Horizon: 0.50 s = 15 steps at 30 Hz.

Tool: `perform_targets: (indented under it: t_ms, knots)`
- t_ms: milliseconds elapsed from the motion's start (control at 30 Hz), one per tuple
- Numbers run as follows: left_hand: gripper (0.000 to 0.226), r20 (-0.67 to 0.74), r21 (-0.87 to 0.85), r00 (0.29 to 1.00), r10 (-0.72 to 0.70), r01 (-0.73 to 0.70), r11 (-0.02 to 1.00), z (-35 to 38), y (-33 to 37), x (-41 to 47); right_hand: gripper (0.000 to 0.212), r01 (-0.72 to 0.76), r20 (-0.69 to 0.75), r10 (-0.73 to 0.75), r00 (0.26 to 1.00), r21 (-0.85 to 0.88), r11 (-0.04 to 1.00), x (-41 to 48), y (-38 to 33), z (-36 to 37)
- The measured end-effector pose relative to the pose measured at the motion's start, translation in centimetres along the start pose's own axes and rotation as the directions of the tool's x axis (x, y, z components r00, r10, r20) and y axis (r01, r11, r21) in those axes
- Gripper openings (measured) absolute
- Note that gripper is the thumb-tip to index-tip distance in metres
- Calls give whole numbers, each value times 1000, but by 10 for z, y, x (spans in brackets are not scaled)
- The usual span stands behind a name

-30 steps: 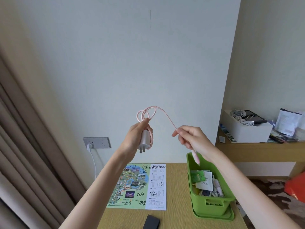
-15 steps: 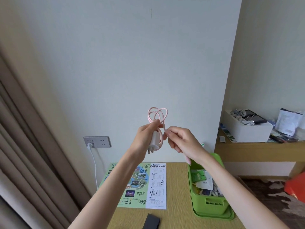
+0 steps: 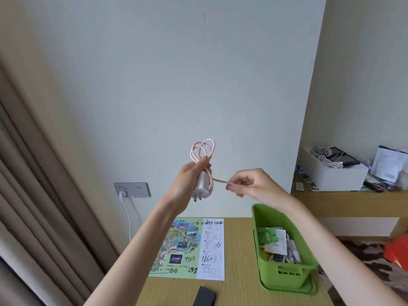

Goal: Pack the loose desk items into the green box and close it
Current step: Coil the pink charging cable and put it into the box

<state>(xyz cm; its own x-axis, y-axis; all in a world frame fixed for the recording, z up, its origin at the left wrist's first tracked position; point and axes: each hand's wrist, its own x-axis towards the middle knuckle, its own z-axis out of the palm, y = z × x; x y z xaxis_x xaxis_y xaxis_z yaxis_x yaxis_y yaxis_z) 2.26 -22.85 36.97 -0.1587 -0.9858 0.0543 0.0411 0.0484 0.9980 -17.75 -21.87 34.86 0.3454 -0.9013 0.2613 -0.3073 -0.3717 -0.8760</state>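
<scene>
Raised above the desk, my left hand grips a white plug charger with its prongs pointing down. Loops of its pink cable stick up above my fingers. My right hand pinches the cable's free end and holds it taut to the right of the charger. The green box stands open on the desk at lower right, holding several packets and papers. It sits on its green lid.
A colourful map sheet with handwriting lies on the wooden desk. A black object lies at the near edge. A wall socket has a white plug in it. A white box sits on the right shelf. Curtains hang at left.
My right hand came in to the charger, laying another loop of cable, then moved out to the right with the short free end. The cable bundle in my left hand grew.
</scene>
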Motion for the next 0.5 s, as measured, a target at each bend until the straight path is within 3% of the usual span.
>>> perform_targets:
  t_ms: [200, 367, 500]
  knots:
    - [29, -53, 410, 997, 58, -31, 912, -5, -3, 6, 5, 89, -108, -105, 989, -142, 986, 4, -24, -24]
    - [30, 164, 624, 986, 26, -124, 772, -1, -8, 5, 5, 150, -13, -158, 987, -251, 956, 17, -52, -33]
    - [22, 350, 627, 936, -24, -215, 749, 6, -4, 0, 8, 185, 57, -176, 983, -299, 936, 28, -62, -30]
